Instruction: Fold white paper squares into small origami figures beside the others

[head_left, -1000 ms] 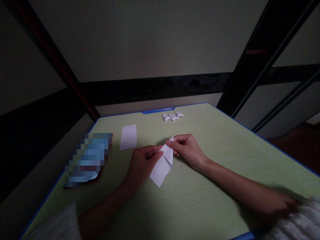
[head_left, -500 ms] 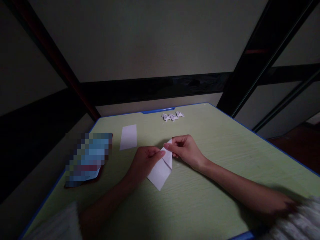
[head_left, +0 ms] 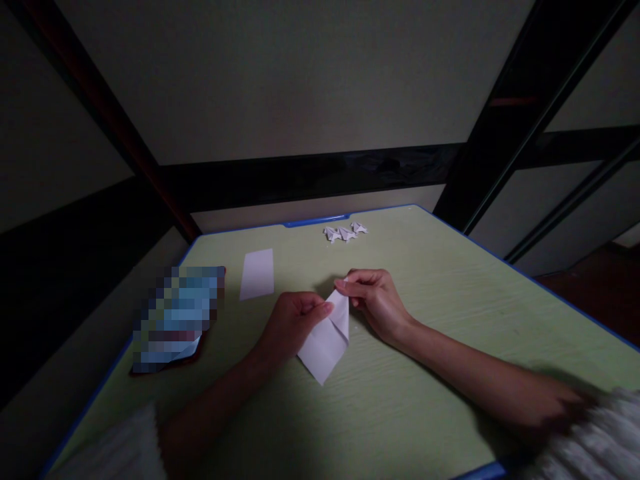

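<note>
Between my two hands is a white sheet of paper (head_left: 327, 347), partly folded, with a creased flap toward its upper right. My left hand (head_left: 293, 323) pinches its left edge, thumb on top and fingers beneath. At the upper corner my right hand (head_left: 375, 297) grips the paper between thumb and fingers. The lower corner of the paper points toward me, over the table.
The pale green table (head_left: 440, 267) has a blue rim. Three small folded paper figures (head_left: 345, 233) sit near the far edge. A flat white paper (head_left: 257, 275) lies to the left, beyond a blurred-out bluish item (head_left: 180, 320). Behind stands a panelled wall (head_left: 300, 87).
Both hands and the paper have shifted very slightly to the right. My right hand has drawn a little farther from my left along the paper's upper edge.
</note>
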Available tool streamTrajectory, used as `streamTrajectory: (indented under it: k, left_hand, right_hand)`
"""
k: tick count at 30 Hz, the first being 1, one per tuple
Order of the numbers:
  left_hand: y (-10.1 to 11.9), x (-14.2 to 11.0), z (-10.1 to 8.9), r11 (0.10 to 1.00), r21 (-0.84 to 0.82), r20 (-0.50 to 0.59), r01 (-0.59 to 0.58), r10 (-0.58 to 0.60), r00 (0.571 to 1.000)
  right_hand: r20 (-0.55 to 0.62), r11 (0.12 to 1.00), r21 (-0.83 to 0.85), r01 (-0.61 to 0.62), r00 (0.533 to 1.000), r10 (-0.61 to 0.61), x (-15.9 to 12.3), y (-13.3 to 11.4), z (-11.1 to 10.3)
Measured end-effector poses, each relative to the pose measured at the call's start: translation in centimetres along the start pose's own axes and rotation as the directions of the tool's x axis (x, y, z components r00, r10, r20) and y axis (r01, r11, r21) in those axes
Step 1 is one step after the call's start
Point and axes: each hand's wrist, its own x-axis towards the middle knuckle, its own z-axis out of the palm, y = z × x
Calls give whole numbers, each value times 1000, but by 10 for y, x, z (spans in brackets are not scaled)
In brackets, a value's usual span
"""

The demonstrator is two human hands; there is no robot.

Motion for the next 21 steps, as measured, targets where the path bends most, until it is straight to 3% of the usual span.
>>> streamTrajectory:
  k: [10, 13, 18, 21]
  left_hand:
    - [-2, 2, 1, 999, -42, 5, -10, 10, 1000]
    - [-5, 1, 0, 1000, -23, 11, -11, 11, 1000]
    - [-8, -2, -2, 1000, -23, -31, 19, -20, 999]
    - [-8, -2, -2, 999, -32, -60, 11, -13, 998]
  right_hand:
    - [-7, 998, 68, 13, 1000, -13, -2, 1, 6]
    - [-33, 996, 91, 6, 999, -3, 6, -3, -2]
    - [-301, 963, 255, 84, 954, -3, 26, -19, -28]
    - [-196, 970, 243, 9, 980, 40, 24, -19, -27]
